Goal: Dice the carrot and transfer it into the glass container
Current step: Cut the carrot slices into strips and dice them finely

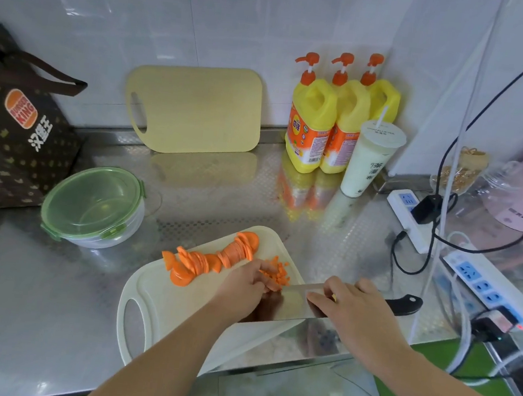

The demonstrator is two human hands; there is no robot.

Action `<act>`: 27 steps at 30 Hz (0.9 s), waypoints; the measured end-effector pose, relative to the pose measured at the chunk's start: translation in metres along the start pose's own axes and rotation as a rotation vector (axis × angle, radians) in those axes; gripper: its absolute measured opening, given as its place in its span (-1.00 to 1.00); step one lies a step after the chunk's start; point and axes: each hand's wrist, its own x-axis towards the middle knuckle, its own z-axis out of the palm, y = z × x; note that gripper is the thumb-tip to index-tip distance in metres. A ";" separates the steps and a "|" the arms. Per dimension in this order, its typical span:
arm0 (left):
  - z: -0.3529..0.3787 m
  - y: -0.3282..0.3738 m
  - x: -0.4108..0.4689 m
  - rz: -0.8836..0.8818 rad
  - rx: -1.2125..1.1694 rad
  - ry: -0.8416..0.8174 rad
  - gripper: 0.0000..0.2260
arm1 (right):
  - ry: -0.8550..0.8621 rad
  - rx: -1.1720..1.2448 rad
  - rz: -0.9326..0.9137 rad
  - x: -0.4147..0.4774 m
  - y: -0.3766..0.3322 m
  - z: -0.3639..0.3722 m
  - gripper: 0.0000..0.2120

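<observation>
A person is standing at a stainless-steel countertop (33, 303), working on a white cutting board (177, 311) whose near corner is reaching the counter's front edge. The right hand (361, 311) is gripping a cleaver (294, 301) where the blade meets the black handle, with the fingers lying along the flat of the blade and the handle end projecting to the right. The left hand (244, 288) is bearing down beside the blade, its fingers curled over the carrot slices (211, 260) nearest the steel; the remaining slices are trailing in an overlapping row toward the board's far edge. Diced carrot (277, 268) is lying in a small heap just beyond the left fingertips. The glass container (94, 209), with a green lid sitting on it, is standing left of the board, apart from it, with a strip of steel running between them. A brown Burger King bag (12, 126) is closing off the far left. Against the white tiled wall (238, 34) a yellow cutting board (195, 110) is leaning, with three yellow detergent bottles (336, 121) and a milk tea cup (371, 157) filling the corner. Two power strips (483, 285) and looping cables (448, 191) are crowding the counter's right side, near the cleaver's handle.
</observation>
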 end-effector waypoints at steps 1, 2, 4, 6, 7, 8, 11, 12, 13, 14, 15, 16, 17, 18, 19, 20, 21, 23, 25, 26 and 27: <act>0.000 0.000 0.001 -0.002 0.004 0.016 -0.60 | 0.013 0.013 0.001 0.000 0.001 0.001 -0.51; -0.001 0.000 0.001 -0.002 -0.004 0.029 -0.59 | 0.019 0.010 0.001 0.000 0.001 0.001 -0.47; -0.002 0.001 0.000 -0.002 -0.002 0.033 -0.59 | 0.032 0.016 -0.005 0.000 0.002 0.006 -0.44; -0.001 0.002 0.000 0.013 0.003 0.027 -0.59 | 0.033 0.026 -0.010 0.000 0.002 0.005 -0.44; 0.000 0.002 0.000 0.016 0.011 0.022 -0.59 | 0.031 0.030 -0.016 0.001 0.002 0.005 -0.45; 0.001 0.001 0.000 0.020 0.022 0.020 -0.58 | 0.032 0.029 -0.014 0.001 0.002 0.005 -0.46; -0.003 -0.001 0.000 0.033 0.033 0.031 -0.56 | 0.034 0.050 -0.007 0.002 0.001 0.005 -0.47; -0.007 -0.003 0.000 0.044 0.034 0.046 -0.57 | 0.039 0.062 0.001 0.002 0.001 0.004 -0.46; -0.011 -0.004 -0.001 0.057 0.024 0.077 -0.59 | 0.047 0.075 0.010 0.003 0.001 0.003 -0.45; -0.018 -0.006 -0.002 0.066 0.011 0.124 -0.62 | 0.055 0.079 0.026 0.003 0.000 0.002 -0.43; -0.026 -0.007 -0.004 0.073 -0.002 0.182 -0.67 | 0.067 0.088 0.051 0.005 -0.002 0.002 -0.41; -0.034 -0.009 -0.006 0.077 -0.003 0.251 -0.71 | 0.073 0.108 0.086 0.006 -0.003 0.002 -0.41; -0.043 -0.013 -0.008 0.076 0.009 0.323 -0.75 | 0.073 0.138 0.122 0.007 -0.003 0.005 -0.43; -0.053 -0.017 -0.010 0.067 0.025 0.392 -0.77 | 0.076 0.172 0.157 0.009 -0.005 0.008 -0.45; -0.062 -0.022 -0.012 0.046 0.035 0.451 -0.78 | 0.072 0.218 0.182 0.012 -0.007 0.010 -0.49; -0.071 -0.027 -0.015 0.014 0.054 0.500 -0.78 | 0.061 0.275 0.212 0.015 -0.009 0.012 -0.54; -0.080 -0.033 -0.017 -0.022 0.089 0.544 -0.79 | 0.055 0.342 0.241 0.019 -0.011 0.015 -0.60; -0.095 -0.049 -0.020 -0.055 0.199 0.601 -0.78 | -0.003 0.470 0.302 0.030 -0.015 0.017 -0.65; -0.105 -0.064 -0.022 -0.041 0.361 0.565 -0.79 | -0.035 0.582 0.333 0.042 -0.022 0.014 -0.64; -0.109 -0.069 -0.024 -0.030 0.456 0.518 -0.80 | -0.037 0.620 0.349 0.048 -0.026 0.012 -0.64; -0.113 -0.073 -0.026 -0.010 0.555 0.461 -0.79 | -0.031 0.648 0.359 0.055 -0.029 0.010 -0.64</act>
